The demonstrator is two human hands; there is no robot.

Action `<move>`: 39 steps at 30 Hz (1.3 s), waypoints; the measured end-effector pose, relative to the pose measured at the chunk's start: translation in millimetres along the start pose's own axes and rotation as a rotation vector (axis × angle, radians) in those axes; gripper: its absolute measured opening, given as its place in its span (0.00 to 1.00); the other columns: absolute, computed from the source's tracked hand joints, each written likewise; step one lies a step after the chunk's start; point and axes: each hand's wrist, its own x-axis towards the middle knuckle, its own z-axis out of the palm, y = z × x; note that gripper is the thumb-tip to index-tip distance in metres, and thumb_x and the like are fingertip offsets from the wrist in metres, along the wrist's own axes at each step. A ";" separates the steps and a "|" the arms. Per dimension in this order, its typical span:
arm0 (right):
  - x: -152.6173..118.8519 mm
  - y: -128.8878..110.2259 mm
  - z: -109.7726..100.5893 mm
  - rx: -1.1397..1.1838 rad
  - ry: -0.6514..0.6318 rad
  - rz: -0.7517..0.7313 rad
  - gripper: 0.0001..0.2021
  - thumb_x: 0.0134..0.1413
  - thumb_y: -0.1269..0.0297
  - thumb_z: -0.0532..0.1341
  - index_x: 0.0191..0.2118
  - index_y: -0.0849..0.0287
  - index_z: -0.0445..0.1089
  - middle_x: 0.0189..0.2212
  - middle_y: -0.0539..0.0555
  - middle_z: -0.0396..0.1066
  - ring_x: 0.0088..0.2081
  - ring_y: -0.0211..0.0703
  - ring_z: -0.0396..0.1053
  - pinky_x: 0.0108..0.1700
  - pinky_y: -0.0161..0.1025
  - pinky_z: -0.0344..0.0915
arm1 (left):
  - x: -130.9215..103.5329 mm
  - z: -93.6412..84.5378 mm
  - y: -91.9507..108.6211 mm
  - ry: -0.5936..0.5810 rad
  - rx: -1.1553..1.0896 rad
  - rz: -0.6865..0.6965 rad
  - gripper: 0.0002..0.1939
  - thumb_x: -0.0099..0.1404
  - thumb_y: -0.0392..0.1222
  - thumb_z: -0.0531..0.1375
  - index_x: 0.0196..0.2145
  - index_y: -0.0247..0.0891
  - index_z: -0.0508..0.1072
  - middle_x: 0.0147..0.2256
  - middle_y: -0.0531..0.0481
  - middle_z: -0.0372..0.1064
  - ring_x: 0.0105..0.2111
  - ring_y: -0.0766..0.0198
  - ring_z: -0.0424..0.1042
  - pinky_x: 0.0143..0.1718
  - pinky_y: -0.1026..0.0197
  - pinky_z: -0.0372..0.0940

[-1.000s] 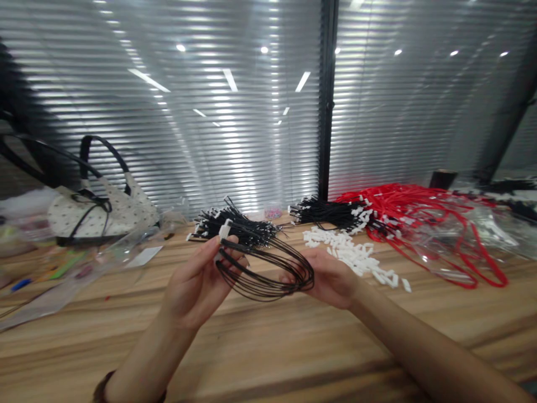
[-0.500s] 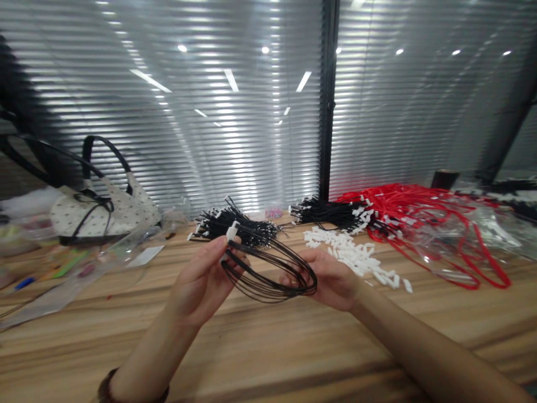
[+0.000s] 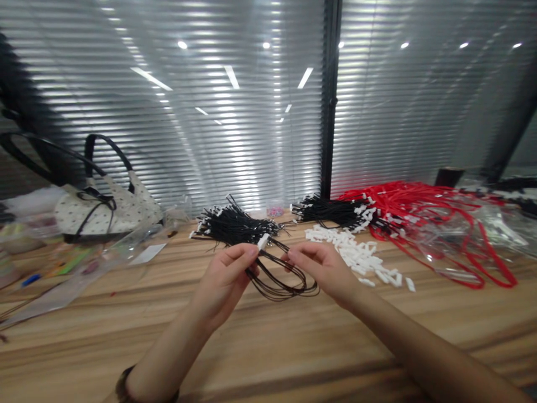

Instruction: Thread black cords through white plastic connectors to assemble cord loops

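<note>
My left hand [image 3: 232, 280] pinches a looped bundle of thin black cords [image 3: 285, 291] at its end, where a white plastic piece [image 3: 263, 242] sticks up past the thumb. The loops hang out to the right of that grip, above the table. My right hand [image 3: 323, 268] is closed, thumb against fingers, at the upper strands of the same bundle; the fingertips partly hide what they pinch. Just behind the hands lies a pile of black cords [image 3: 235, 221] with white and shiny ends.
Loose white plastic pieces [image 3: 356, 254] lie right of the right hand. Beyond them are more black cords [image 3: 331, 212] and red straps [image 3: 394, 196] among clear plastic bags [image 3: 444, 240]. A dotted handbag [image 3: 104, 218] stands at left on the wooden table [image 3: 277, 352], before window blinds [image 3: 210, 140].
My left hand has moved right with the cord bundle. My right hand has shifted from the far bend of the loops to the upper strands, and the hands are closer together.
</note>
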 end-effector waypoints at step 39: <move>-2.9 -6.3 10.5 0.126 -0.073 0.255 0.03 0.55 0.70 0.63 0.34 0.66 0.72 0.22 0.48 0.70 0.21 0.29 0.65 0.26 0.29 0.61 | 3.6 0.6 -11.7 -0.063 0.138 -0.119 0.17 0.45 0.50 0.75 0.26 0.34 0.81 0.24 0.51 0.71 0.25 0.69 0.62 0.28 0.67 0.57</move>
